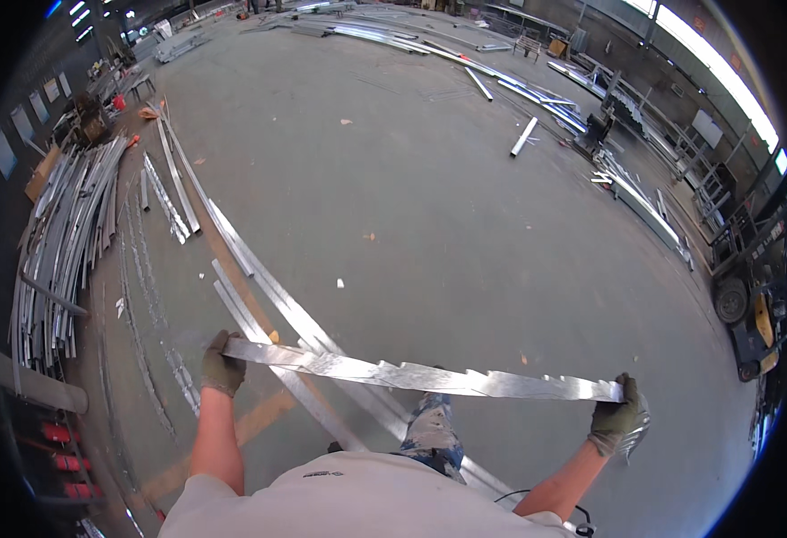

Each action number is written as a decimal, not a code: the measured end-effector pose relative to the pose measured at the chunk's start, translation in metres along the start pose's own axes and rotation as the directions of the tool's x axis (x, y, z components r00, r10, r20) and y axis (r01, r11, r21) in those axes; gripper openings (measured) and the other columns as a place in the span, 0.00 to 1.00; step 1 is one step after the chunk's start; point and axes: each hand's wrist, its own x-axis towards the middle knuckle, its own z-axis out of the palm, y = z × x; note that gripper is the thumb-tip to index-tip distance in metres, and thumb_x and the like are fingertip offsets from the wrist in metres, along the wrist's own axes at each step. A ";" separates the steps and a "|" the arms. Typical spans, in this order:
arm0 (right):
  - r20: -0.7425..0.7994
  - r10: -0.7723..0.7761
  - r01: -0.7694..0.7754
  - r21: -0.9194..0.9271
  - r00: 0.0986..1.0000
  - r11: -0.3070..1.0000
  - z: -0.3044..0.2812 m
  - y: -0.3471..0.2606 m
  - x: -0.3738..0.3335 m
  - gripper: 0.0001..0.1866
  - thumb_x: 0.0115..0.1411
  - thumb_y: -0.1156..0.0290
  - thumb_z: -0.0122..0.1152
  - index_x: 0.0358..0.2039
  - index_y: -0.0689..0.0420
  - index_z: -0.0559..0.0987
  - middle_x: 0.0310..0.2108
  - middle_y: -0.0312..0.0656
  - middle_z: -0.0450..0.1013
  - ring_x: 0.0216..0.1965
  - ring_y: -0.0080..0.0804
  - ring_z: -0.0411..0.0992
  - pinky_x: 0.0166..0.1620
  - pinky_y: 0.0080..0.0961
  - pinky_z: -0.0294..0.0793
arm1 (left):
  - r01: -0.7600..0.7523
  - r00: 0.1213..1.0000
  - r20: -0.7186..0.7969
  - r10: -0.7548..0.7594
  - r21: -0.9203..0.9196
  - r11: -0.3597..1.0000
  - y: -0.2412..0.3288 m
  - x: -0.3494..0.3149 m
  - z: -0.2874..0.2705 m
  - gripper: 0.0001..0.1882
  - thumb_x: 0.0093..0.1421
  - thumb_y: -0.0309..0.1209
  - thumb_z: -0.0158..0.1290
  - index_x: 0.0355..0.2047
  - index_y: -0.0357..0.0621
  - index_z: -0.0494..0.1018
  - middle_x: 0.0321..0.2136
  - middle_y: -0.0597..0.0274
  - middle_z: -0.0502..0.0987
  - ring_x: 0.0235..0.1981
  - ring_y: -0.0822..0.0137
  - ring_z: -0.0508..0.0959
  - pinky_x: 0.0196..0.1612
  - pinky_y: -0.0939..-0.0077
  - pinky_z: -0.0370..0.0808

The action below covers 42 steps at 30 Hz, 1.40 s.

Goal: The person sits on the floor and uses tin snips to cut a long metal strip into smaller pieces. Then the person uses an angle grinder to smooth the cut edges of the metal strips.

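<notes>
A long, shiny metal strip (429,378) with a jagged, notched upper edge spans the space in front of my body. My left hand (223,366), in an olive work glove, is closed around its left end. At the other end, my right hand (619,418), gloved likewise, grips the strip with the fingers wrapped over the tip. The strip is held off the floor, roughly level across my waist. Beneath it, long flat metal bars (295,314) lie on the floor, running from the far left toward my feet.
A large stack of metal profiles (70,242) lies along the left wall. Thin jagged offcuts (147,278) are on the floor nearby. More metal lengths (537,94) lie far right, with one separate bar (524,137). A forklift (752,309) stands at the right edge.
</notes>
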 end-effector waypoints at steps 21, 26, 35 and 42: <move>0.053 0.100 -0.100 -0.009 0.994 0.995 0.289 0.122 0.326 0.17 0.71 0.62 0.63 0.55 0.57 0.81 0.47 0.39 0.80 0.47 0.29 0.78 0.43 0.36 0.82 | -0.098 0.995 -0.008 0.098 -0.032 0.995 -0.030 0.239 0.331 0.15 0.71 0.37 0.58 0.40 0.35 0.79 0.32 0.57 0.81 0.36 0.59 0.83 0.44 0.62 0.82; 0.022 0.080 -0.082 0.072 0.997 0.994 0.388 0.166 0.359 0.18 0.72 0.61 0.61 0.56 0.56 0.80 0.55 0.40 0.80 0.54 0.30 0.78 0.50 0.35 0.81 | -0.066 0.995 0.063 0.075 -0.140 0.988 -0.014 0.367 0.400 0.15 0.71 0.39 0.58 0.41 0.37 0.79 0.32 0.59 0.81 0.36 0.61 0.82 0.45 0.63 0.82; -0.020 -0.025 0.026 0.042 0.999 0.999 0.579 0.250 0.418 0.17 0.71 0.59 0.64 0.53 0.56 0.82 0.46 0.35 0.81 0.47 0.26 0.78 0.45 0.32 0.80 | -0.088 0.996 -0.035 0.085 -0.116 0.989 0.052 0.514 0.546 0.16 0.70 0.43 0.59 0.42 0.40 0.81 0.35 0.60 0.82 0.37 0.61 0.82 0.45 0.63 0.81; 0.070 0.152 -0.156 0.064 0.986 0.986 0.714 0.378 0.503 0.14 0.70 0.60 0.66 0.47 0.57 0.82 0.40 0.38 0.79 0.42 0.33 0.78 0.45 0.38 0.80 | -0.219 0.974 -0.089 0.209 -0.126 0.967 0.098 0.643 0.584 0.13 0.71 0.37 0.59 0.41 0.38 0.79 0.34 0.57 0.82 0.36 0.60 0.83 0.45 0.63 0.83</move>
